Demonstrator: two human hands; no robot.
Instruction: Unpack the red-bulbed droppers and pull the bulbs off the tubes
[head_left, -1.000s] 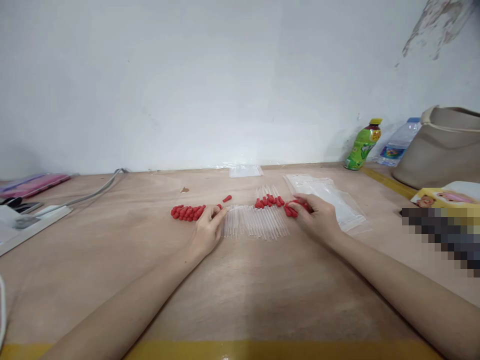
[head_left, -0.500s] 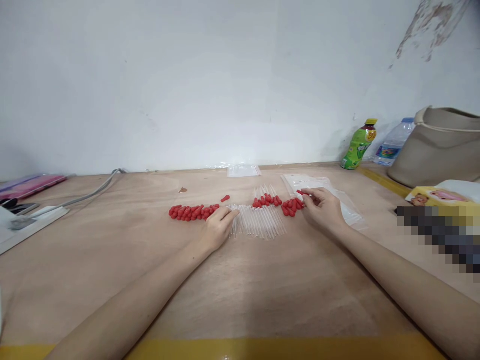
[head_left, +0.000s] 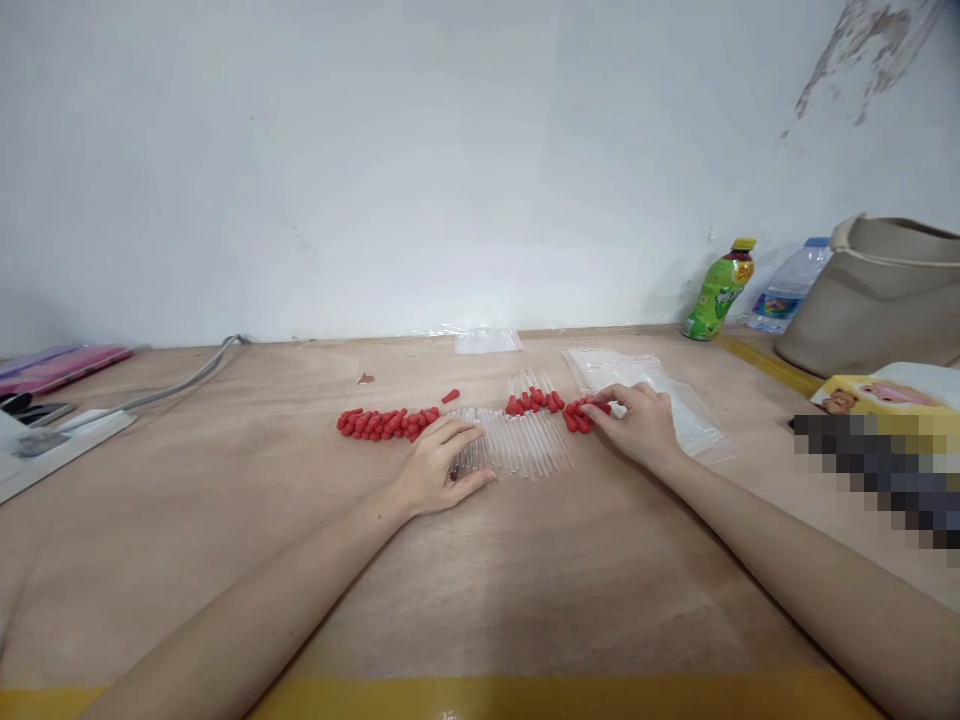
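My left hand (head_left: 442, 465) rests over the left end of a row of clear glass dropper tubes (head_left: 525, 445), thumb and fingers spread apart. Left of it lies a long heap of red rubber dropper bulbs (head_left: 379, 424). One loose red bulb (head_left: 451, 396) sits behind that hand. At the right-hand pile of bulbs (head_left: 576, 418), my right hand (head_left: 636, 425) has its thumb and fingers closed around a red bulb, partly hidden by the fingers. Between the hands, several tubes fitted with red bulbs (head_left: 534, 401) lie behind the bare tubes.
Clear plastic bags (head_left: 686, 405) lie beyond my right hand, and a small bag (head_left: 487, 342) lies by the wall. At right stand a green bottle (head_left: 718, 295), a water bottle (head_left: 784, 290) and a beige bin (head_left: 870, 300). A grey cable (head_left: 184, 380) runs at left.
My left hand has opened, its thumb moving away from the fingers. My right hand has moved slightly left and down, bringing its fingertips into the right-hand pile of bulbs.
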